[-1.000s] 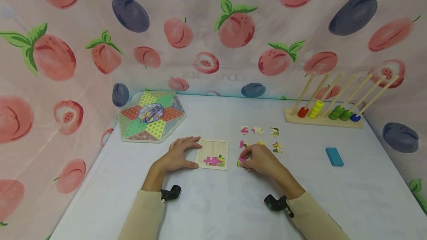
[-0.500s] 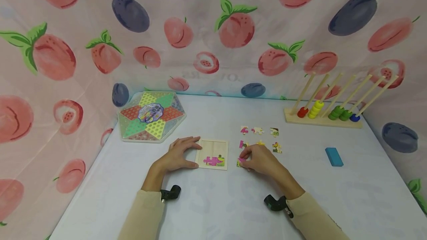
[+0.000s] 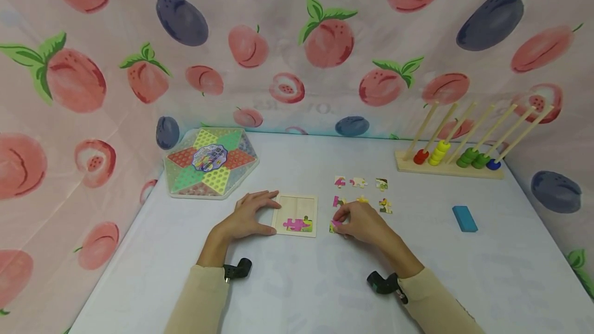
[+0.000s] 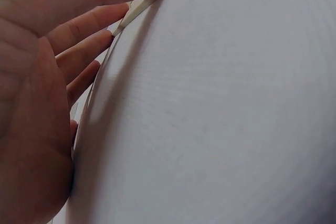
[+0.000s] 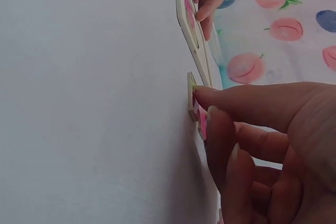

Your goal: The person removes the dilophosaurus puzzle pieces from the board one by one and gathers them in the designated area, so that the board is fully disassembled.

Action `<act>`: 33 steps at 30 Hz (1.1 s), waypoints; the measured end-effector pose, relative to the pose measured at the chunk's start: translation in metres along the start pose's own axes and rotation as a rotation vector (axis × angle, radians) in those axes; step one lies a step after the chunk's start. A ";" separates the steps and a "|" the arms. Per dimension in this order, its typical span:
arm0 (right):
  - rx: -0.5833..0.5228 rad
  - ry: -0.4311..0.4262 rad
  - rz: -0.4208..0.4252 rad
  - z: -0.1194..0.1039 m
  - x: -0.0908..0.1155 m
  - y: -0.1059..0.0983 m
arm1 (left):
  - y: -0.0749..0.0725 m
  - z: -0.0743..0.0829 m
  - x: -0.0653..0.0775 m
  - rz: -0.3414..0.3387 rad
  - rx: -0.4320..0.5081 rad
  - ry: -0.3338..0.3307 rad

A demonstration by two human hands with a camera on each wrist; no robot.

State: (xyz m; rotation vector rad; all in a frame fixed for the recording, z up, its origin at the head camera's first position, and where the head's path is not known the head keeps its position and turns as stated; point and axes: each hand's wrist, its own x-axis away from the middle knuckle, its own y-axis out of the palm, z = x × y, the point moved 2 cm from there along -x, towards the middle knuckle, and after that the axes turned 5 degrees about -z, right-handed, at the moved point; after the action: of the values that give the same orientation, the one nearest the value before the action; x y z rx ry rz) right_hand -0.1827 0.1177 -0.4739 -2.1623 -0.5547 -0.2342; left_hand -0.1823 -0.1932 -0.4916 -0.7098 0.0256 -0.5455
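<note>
A square wooden puzzle tray [image 3: 297,202] lies on the white table, with joined pink and green pieces [image 3: 298,224] along its bottom. My left hand [image 3: 249,214] is at its left side, fingers spread, with the thumb and fingertips at the edge; the left wrist view shows this hand [image 4: 52,72] from the thumb side. To the right of the tray, my right hand [image 3: 364,221] pinches a pink and green puzzle piece [image 3: 332,227] between thumb and forefinger. That piece [image 5: 191,100] is low at the tabletop in the right wrist view, its far part covered by my fingers.
Beyond my right hand lie loose puzzle pieces in rows, such as a white one [image 3: 359,182] and a yellow one [image 3: 385,205]. A blue block [image 3: 465,218] is farther right. A bead abacus [image 3: 449,167] stands back right, a Chinese checkers box [image 3: 211,161] back left.
</note>
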 end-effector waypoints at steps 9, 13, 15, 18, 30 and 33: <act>0.091 -0.043 -0.009 -0.006 -0.005 -0.007 | 0.001 -0.001 0.000 -0.005 0.001 -0.016; 0.098 -0.036 -0.022 -0.010 -0.007 -0.011 | 0.000 -0.001 0.000 -0.003 0.006 -0.012; 0.088 -0.041 -0.028 -0.013 -0.008 -0.013 | 0.000 -0.001 0.000 0.000 0.002 -0.005; 0.072 -0.048 -0.028 -0.018 -0.009 -0.015 | 0.000 -0.002 0.000 0.000 -0.004 -0.002; 0.029 -0.145 -0.076 -0.045 -0.016 -0.004 | 0.001 -0.004 -0.002 0.004 -0.013 0.005; 0.008 -0.181 -0.107 -0.048 -0.018 0.002 | 0.000 -0.003 -0.002 0.001 -0.015 -0.001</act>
State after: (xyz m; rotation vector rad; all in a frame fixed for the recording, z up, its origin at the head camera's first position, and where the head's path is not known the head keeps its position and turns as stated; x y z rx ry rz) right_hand -0.1966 0.0732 -0.4523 -2.1609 -0.7744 -0.0948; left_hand -0.1840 -0.1941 -0.4946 -0.7251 0.0289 -0.5441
